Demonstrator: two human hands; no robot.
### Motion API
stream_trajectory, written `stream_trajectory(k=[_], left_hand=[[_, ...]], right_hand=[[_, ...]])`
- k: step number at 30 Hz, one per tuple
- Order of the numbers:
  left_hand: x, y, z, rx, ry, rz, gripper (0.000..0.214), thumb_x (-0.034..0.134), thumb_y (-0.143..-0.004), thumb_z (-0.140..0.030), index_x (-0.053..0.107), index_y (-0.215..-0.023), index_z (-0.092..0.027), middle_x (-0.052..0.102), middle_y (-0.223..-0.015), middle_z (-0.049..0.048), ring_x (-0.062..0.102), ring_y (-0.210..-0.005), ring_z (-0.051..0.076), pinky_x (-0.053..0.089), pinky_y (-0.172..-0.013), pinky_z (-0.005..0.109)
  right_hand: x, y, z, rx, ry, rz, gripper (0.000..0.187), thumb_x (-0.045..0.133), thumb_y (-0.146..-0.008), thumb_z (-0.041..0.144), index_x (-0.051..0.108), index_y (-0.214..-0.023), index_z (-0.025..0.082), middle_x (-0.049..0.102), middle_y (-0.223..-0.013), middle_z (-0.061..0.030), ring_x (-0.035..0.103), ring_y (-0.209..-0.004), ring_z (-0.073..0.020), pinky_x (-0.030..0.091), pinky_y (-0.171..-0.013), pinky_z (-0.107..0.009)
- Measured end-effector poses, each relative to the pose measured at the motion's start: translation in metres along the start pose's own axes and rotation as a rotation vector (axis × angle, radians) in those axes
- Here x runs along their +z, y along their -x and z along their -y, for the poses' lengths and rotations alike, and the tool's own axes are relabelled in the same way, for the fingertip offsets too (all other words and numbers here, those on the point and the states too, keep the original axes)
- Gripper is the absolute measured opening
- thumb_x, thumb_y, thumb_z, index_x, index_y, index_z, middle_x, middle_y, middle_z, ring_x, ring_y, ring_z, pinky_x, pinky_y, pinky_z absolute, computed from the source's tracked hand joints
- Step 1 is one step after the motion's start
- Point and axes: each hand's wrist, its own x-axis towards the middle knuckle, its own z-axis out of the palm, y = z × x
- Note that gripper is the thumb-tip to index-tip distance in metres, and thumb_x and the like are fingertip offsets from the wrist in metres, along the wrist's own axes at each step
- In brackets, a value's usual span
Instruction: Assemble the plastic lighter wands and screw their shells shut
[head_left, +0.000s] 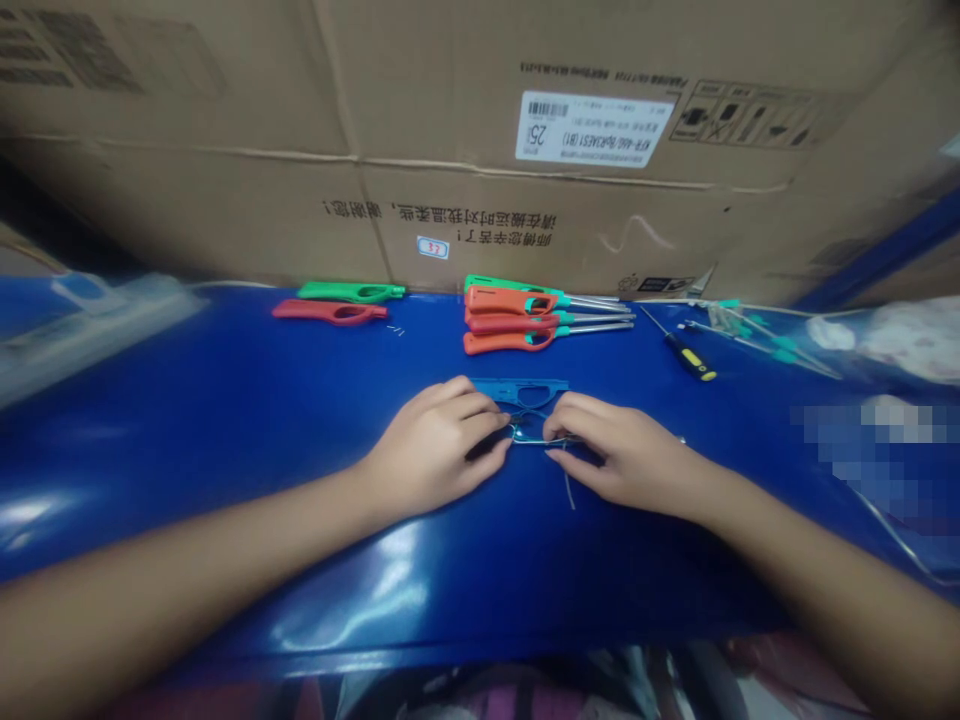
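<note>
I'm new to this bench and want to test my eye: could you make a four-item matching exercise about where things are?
Things:
1. Screwdriver
2. Blue casing
3. Large white label
4. Green handle without a metal tube

Places:
A. On the cardboard box
B. Left of the lighter pile
C. Right of the lighter pile
D. Just beyond the left hand and right hand

Right pairs: 1-C, 2-D, 3-A, 4-B.
</note>
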Motion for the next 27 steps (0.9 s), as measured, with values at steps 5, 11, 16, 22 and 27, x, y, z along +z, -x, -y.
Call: stream_trajectory(k=[5, 11, 16, 22, 27], left_hand=[[0.001, 0.001, 0.001, -0.076, 0.021, 0.011, 0.023, 0.062, -0.095, -0.032, 0.073, -0.109, -0.018, 0.075, -0.101, 0.0058, 0.062, -0.09, 0.022, 0.052, -0.082, 0.037], [0.003, 0.001, 0.004, -0.099, 0.063, 0.024, 0.026, 0.066, -0.094, -0.038, 0.072, -0.113, -0.021, 0.076, -0.106, 0.0032, 0.062, -0.093, 0.021, 0.048, -0.085, 0.037], [0.003, 0.001, 0.004, -0.093, 0.106, 0.058, 0.024, 0.067, -0.093, -0.039, 0.073, -0.111, -0.023, 0.075, -0.107, 0.0025, 0.061, -0.095, 0.022, 0.045, -0.083, 0.036], [0.004, 0.001, 0.003, -0.054, 0.117, 0.077, 0.025, 0.065, -0.094, -0.041, 0.073, -0.111, -0.024, 0.074, -0.106, 0.0029, 0.062, -0.095, 0.022, 0.043, -0.08, 0.035], [0.007, 0.003, 0.005, -0.019, 0.132, 0.088, 0.028, 0.064, -0.095, -0.041, 0.072, -0.116, -0.025, 0.073, -0.108, 0.0026, 0.062, -0.098, 0.021, 0.046, -0.086, 0.036]], right_hand=[[-0.003, 0.001, -0.001, 0.001, -0.011, 0.01, 0.006, 0.057, -0.094, 0.021, 0.058, -0.1, 0.022, 0.06, -0.1, -0.0029, 0.054, -0.075, -0.0134, 0.04, -0.066, -0.025], [-0.01, 0.004, -0.005, -0.013, -0.038, 0.011, 0.009, 0.061, -0.093, 0.02, 0.059, -0.101, 0.022, 0.06, -0.095, -0.0011, 0.052, -0.073, -0.0112, 0.04, -0.065, -0.023], [-0.007, 0.002, -0.006, 0.009, -0.022, -0.056, 0.008, 0.061, -0.095, 0.028, 0.061, -0.099, 0.02, 0.062, -0.088, -0.001, 0.057, -0.073, -0.0116, 0.041, -0.065, -0.023], [0.002, -0.002, -0.005, 0.038, 0.024, -0.141, 0.009, 0.059, -0.098, 0.029, 0.063, -0.096, 0.021, 0.066, -0.083, 0.0003, 0.06, -0.071, -0.0118, 0.042, -0.062, -0.023], [0.007, -0.003, -0.004, 0.006, 0.076, -0.187, 0.01, 0.06, -0.097, 0.029, 0.065, -0.103, 0.022, 0.069, -0.1, -0.0023, 0.066, -0.086, -0.0151, 0.046, -0.071, -0.025]])
